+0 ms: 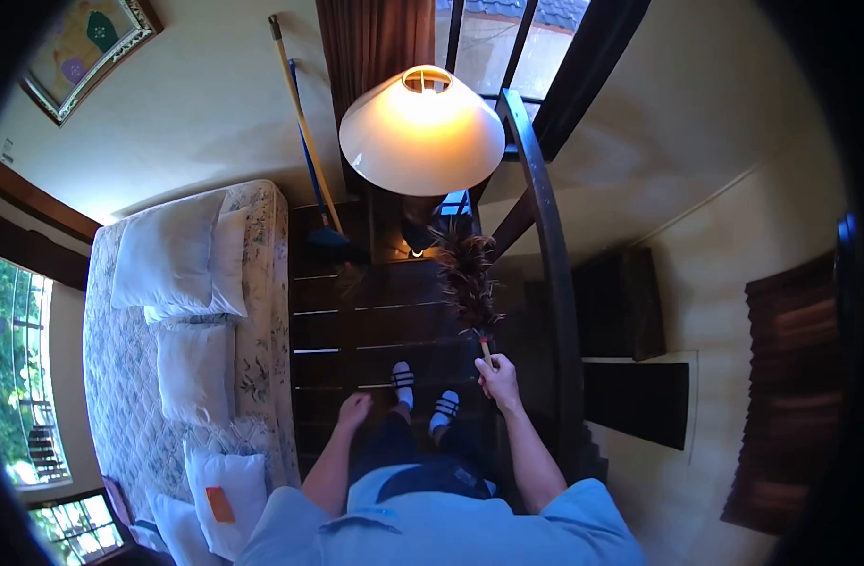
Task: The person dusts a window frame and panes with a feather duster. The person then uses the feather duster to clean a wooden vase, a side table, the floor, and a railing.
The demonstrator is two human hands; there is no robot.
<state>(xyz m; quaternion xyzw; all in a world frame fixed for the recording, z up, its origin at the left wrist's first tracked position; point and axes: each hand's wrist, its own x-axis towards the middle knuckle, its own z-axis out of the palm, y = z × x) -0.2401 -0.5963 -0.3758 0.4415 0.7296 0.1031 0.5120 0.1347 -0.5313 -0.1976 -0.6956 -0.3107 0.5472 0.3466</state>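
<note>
My right hand (500,381) is closed around the handle of a feather duster (470,283). Its dark brown feathers point away from me, below and slightly right of a lit lamp with a white cone shade (422,141). A gap separates the feathers from the shade. My left hand (355,412) hangs in front of me with its fingers curled in a loose fist, and no object shows in it. It is between my body and the bed, touching neither.
On the left lies a quilted mattress (120,349) with several pillows (172,250). A broom (311,141) leans on the far wall beside a brown curtain (375,42). A dark wooden railing (548,226) runs along my right. Dark floorboards (323,368) show gaps between them.
</note>
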